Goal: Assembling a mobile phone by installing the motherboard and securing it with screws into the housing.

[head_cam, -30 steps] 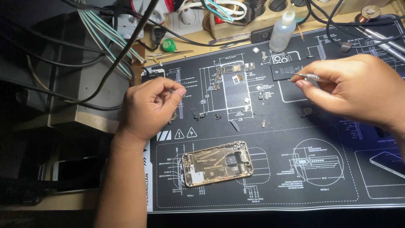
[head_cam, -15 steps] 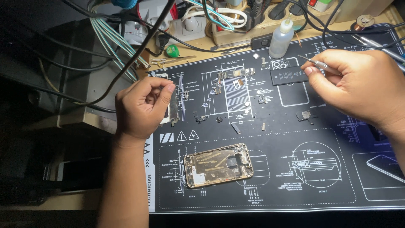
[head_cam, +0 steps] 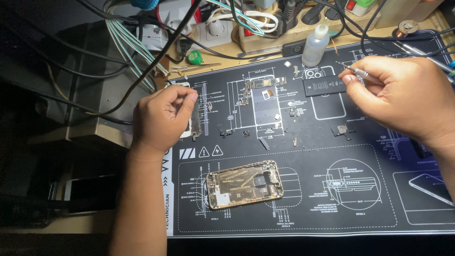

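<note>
At the far left, cables are draped over a dark box. The left hand is curled at the mat's left edge, its fingers closed on a narrow metal strip that is held upright against the mat. Below it, an opened phone frame is laid flat on the mat, apart from both hands. Small loose parts are scattered above the frame. A black battery is set near the top, just below a white bottle. At the right, tweezers are pinched in the right hand, their tip held over the battery's right end.
</note>
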